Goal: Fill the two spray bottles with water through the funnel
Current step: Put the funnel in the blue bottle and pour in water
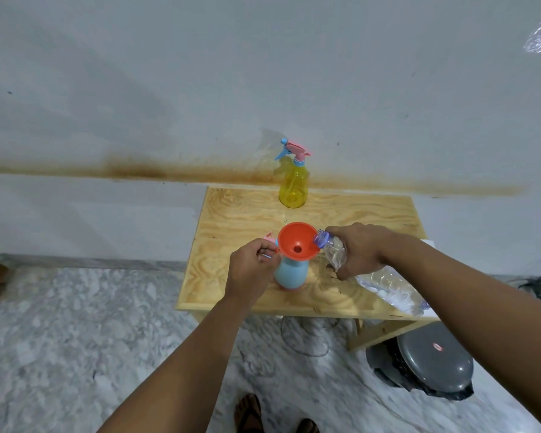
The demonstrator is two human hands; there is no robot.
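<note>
The left hand (253,266) pinches the funnel (298,242) steady atop the blue spray bottle (291,273); the right hand (358,251) grips the tilted water bottle (384,279), mouth over the funnel rim, to pour.

Right hand (358,250) gripping tilted water bottle (384,278), mouth at funnel (298,241) rim. Funnel seated in blue bottle (291,273); left hand (253,270) pinching beside funnel. Yellow bottle (293,185) upright behind.

Pale plywood table (372,220) — yellow spray bottle (293,187) upright at the back, blue spray bottle (291,271) near the front.
</note>
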